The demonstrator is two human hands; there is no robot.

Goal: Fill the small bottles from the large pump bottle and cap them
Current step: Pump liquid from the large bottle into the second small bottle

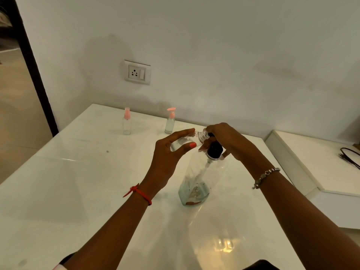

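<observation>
1. Tabletop (78,191): white and glossy, set against the wall.
2. Large pump bottle (202,178): stands upright near the middle of the tabletop, clear, with a little liquid at its base.
3. My right hand (228,139): curled over the black pump head (214,151), gripping it from above.
4. My left hand (169,152): holds the small bottle (202,135) between thumb and fingers. The bottle is uncapped and tilted, with its open neck at the pump.
5. Spray-capped bottle (127,125) and pump-capped bottle (169,124): both upright at the far edge, well apart, each with a pink top.
</observation>
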